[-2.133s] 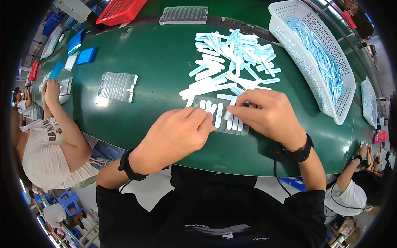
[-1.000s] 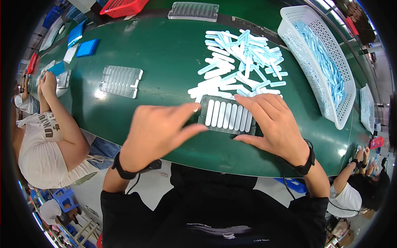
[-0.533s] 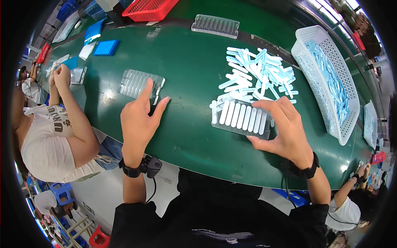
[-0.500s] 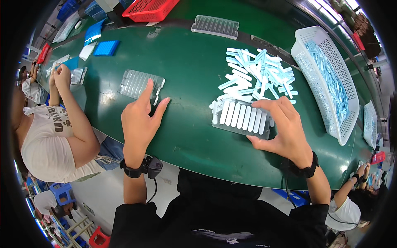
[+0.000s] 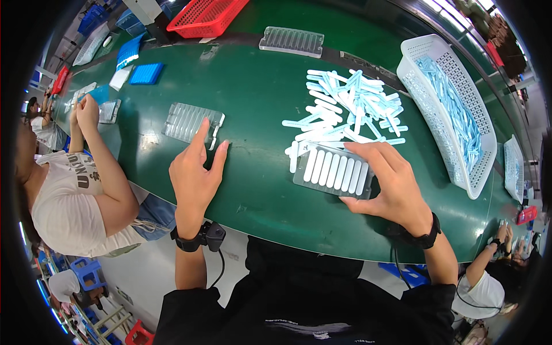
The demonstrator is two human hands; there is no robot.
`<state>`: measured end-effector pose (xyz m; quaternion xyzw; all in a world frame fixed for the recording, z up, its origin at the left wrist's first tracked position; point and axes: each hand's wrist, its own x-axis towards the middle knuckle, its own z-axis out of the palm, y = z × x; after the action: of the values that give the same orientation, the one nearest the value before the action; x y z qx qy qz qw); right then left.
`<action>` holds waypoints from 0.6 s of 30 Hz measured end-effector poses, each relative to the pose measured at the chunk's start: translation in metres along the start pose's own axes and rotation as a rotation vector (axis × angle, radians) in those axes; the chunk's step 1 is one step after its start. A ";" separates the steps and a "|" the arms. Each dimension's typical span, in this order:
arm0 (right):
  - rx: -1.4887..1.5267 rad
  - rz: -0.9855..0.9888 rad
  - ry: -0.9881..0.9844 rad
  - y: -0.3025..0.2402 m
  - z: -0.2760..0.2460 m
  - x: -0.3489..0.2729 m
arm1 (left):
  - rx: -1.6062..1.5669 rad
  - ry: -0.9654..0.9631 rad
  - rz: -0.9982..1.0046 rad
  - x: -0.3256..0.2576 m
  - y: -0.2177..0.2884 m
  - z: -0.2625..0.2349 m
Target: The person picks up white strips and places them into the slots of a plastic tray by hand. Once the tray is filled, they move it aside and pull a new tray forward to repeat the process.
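My right hand (image 5: pixel 388 179) grips a clear plastic tray (image 5: pixel 297 174) by its right end, thumb at the near edge and fingers at the far edge. Several white round-ended strips (image 5: pixel 332 171) lie side by side in its slots. My left hand (image 5: pixel 198 178) is open, with index finger and thumb spread. Its index fingertip is over the right part of a second clear slotted tray (image 5: pixel 183 122); whether it touches is hard to tell. One white strip (image 5: pixel 214 138) sits at that tray's right end. Beyond the held tray spreads a loose pile of white and pale-blue strips (image 5: pixel 356 98).
A white perforated basket (image 5: pixel 409 69) of pale-blue strips stands at right. Another clear tray (image 5: pixel 292 41) and a red basket (image 5: pixel 190 26) are at the back. Blue trays (image 5: pixel 146 73) lie at back left. A co-worker (image 5: pixel 86 190) sits at left, another (image 5: pixel 486 287) at right.
Several strips beside the held tray have shifted left out of the pile. The tray in my right hand has moved and turned slightly. My left hand stays near the same place by the other tray.
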<state>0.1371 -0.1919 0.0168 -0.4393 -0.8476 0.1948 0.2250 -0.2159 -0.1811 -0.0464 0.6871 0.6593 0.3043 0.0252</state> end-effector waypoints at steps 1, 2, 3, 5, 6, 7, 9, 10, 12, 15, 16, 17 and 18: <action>0.010 -0.008 0.029 0.002 -0.001 -0.002 | -0.004 -0.001 -0.006 0.000 0.000 0.000; 0.020 -0.016 0.057 0.003 -0.001 -0.003 | -0.008 -0.001 -0.012 0.000 0.001 0.000; 0.020 -0.016 0.058 0.004 -0.003 -0.004 | -0.007 0.000 -0.012 0.000 0.002 -0.001; 0.044 -0.001 0.112 0.008 -0.004 -0.003 | 0.041 0.009 0.016 0.000 0.005 -0.005; 0.048 -0.006 0.114 0.008 -0.004 0.002 | 0.047 0.012 0.016 -0.002 0.008 -0.007; 0.056 0.007 0.155 0.007 -0.005 0.009 | -0.007 -0.044 0.032 -0.004 0.014 -0.010; 0.097 0.017 0.191 0.004 -0.006 0.036 | -0.058 -0.057 0.101 -0.012 0.027 -0.010; 0.064 0.016 0.189 0.002 -0.007 0.053 | -0.039 -0.027 0.148 -0.016 0.038 -0.011; 0.126 -0.044 0.221 0.012 0.017 0.094 | -0.027 -0.006 0.144 -0.032 0.047 -0.005; 0.061 -0.144 0.206 0.021 0.045 0.152 | -0.079 -0.045 0.123 -0.047 0.069 -0.008; 0.021 -0.202 0.222 0.022 0.059 0.171 | -0.067 -0.037 0.124 -0.052 0.074 -0.008; 0.028 -0.209 0.229 0.022 0.071 0.189 | -0.100 -0.058 0.141 -0.057 0.078 -0.008; 0.000 -0.199 0.165 0.018 0.082 0.205 | -0.133 -0.077 0.157 -0.062 0.081 -0.011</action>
<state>-0.0016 -0.0222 -0.0174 -0.3675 -0.8656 0.1347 0.3122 -0.1453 -0.2531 -0.0265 0.7446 0.5803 0.3219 0.0722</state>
